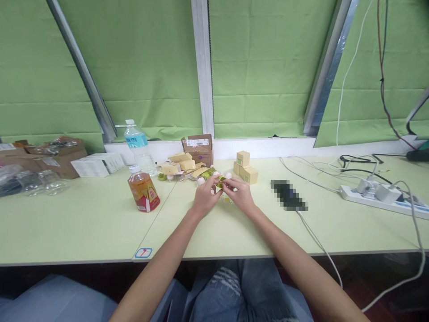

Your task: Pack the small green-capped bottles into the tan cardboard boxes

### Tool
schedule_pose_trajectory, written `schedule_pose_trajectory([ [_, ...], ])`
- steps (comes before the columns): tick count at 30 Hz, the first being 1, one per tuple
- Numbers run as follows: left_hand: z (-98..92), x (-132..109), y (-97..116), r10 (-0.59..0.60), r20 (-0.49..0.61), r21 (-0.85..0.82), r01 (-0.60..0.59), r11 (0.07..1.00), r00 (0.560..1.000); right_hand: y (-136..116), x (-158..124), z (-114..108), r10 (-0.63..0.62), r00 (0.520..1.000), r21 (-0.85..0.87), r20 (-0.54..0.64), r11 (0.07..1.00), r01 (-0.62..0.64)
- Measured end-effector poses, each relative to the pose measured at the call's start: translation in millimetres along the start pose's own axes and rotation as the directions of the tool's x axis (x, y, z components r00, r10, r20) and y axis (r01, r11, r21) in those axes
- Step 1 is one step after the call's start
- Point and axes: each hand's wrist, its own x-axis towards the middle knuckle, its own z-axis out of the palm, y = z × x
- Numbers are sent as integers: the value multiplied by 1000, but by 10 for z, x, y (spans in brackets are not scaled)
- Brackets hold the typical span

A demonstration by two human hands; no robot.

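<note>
Both hands meet over the middle of the table, fingertips pinched round a small olive-green piece (220, 182) whose exact kind I cannot make out. My left hand (206, 197) grips it from the left and my right hand (240, 194) from the right. Small white rounded pieces (201, 181) lie just behind my fingers, along with more green pieces (208, 172). Below the fingertips, a clear item with some yellow (228, 199) is partly hidden by my hands. Small cream-coloured boxes (246, 172) are stacked behind my right hand.
Opened cream boxes (181, 163) lie heaped before a brown carton (198, 150). To the left stand an orange-labelled drink bottle (144, 190) and a large water bottle (137, 147). At right are a blurred dark device (288, 195) on a cable and a white power strip (385, 201).
</note>
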Motion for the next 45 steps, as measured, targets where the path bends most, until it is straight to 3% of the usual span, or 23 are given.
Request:
schedule_pose_trajectory([
  [3,-12,1,8,35,26,46,-37,998,999,0,-5,14,60,998,61,-33,996,-58],
  [8,-37,6,36,136,41,136,-140,981,990,41,-19,38,277,960,242,-46,935,-258],
  [15,-54,9,40,86,-2,70,-86,994,996,-37,19,36,442,895,462,57,783,-416],
  [24,-57,22,83,56,-31,18,-55,998,998,-28,41,70,428,901,523,75,752,-401],
  [31,-89,4,47,146,82,172,-158,972,986,56,-2,21,276,957,302,91,908,-291],
  [38,-67,-2,35,218,125,249,-244,937,968,22,3,-44,232,967,207,102,946,-248],
  [45,-54,-25,48,207,125,231,-231,945,970,-30,10,-90,314,942,300,116,893,-335],
])
